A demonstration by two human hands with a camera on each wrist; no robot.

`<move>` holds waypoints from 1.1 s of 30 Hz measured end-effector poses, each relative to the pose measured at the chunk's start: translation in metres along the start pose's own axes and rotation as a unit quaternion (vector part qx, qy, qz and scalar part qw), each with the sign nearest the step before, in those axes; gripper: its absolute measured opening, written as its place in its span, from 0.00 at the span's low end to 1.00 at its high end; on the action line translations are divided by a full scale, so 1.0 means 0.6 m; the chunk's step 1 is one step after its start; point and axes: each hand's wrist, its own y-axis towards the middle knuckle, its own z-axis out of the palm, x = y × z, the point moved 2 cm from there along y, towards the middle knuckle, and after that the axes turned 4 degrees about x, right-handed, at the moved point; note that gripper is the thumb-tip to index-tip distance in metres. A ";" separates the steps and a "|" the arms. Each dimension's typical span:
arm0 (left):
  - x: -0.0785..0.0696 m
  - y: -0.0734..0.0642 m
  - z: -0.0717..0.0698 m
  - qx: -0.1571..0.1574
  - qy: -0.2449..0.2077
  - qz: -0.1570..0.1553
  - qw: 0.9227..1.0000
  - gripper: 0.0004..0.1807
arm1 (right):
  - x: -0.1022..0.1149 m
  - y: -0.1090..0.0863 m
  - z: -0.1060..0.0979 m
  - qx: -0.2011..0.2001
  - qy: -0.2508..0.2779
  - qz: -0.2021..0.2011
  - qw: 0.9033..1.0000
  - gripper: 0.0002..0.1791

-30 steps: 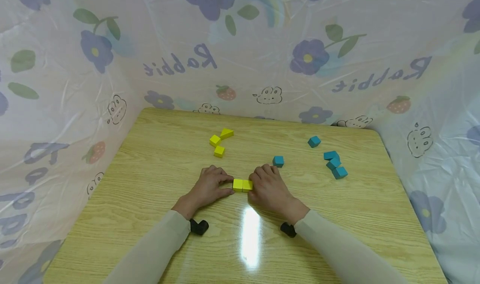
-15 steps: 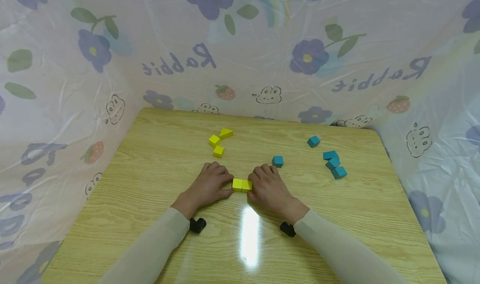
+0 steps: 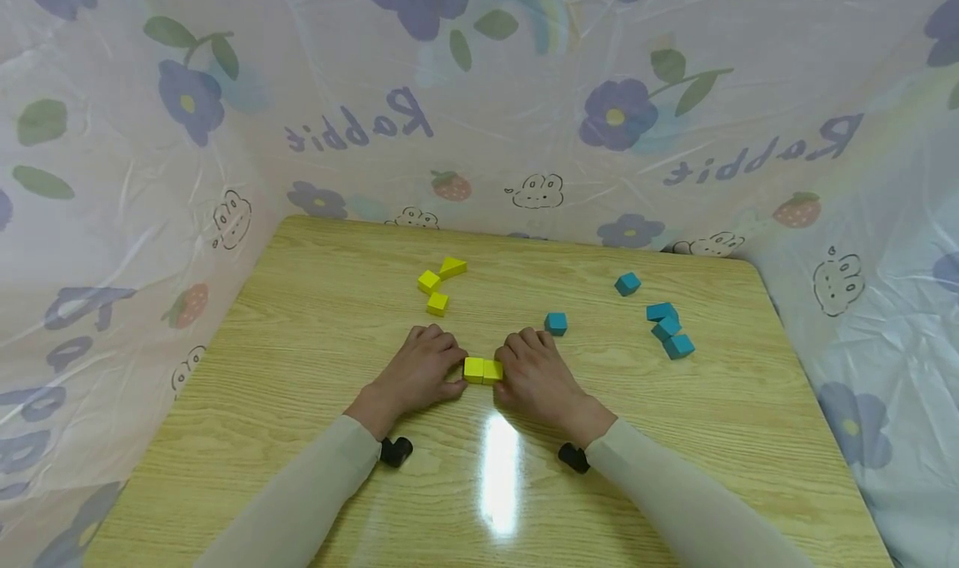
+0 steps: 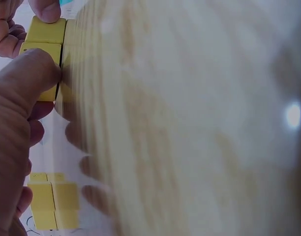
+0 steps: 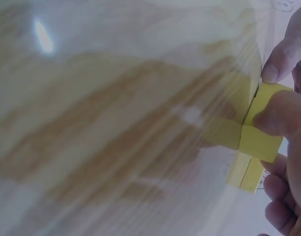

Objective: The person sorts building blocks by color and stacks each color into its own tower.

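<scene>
Two yellow cubes lie side by side on the wood-grain table (image 3: 315,301), between the hands. My left hand (image 3: 419,370) pinches the left yellow cube (image 3: 474,370), its thumb across the near face in the left wrist view. From the other end my right hand (image 3: 535,376) grips the right yellow cube (image 3: 492,371), partly covering it. In the right wrist view the right thumb (image 5: 276,115) presses the yellow faces close to the seam. Just beyond the right knuckles sits a blue cube (image 3: 556,323).
Farther back on the left are two loose yellow cubes (image 3: 438,304) and a yellow triangular block (image 3: 453,267). Toward the right lie a lone blue cube (image 3: 628,283) and a cluster of blue blocks (image 3: 666,328). A printed curtain (image 3: 494,135) surrounds the table's back and sides.
The left hand's knuckles have shifted very slightly forward. Both gripped yellow cubes and the right hand look almost unmoved.
</scene>
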 end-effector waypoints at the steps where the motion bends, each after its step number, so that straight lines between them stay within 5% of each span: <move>1: 0.000 0.000 0.002 -0.001 0.003 0.000 1.000 0.14 | 0.000 0.000 0.000 0.000 0.001 0.000 1.000 0.14; 24: -0.008 0.001 -0.004 0.027 0.055 -0.011 0.998 0.16 | -0.001 -0.001 0.006 0.005 -0.004 0.000 1.000 0.14; 33: 0.001 -0.003 -0.001 0.040 -0.044 -0.055 0.997 0.20 | 0.000 0.001 0.004 0.001 -0.008 -0.003 1.000 0.15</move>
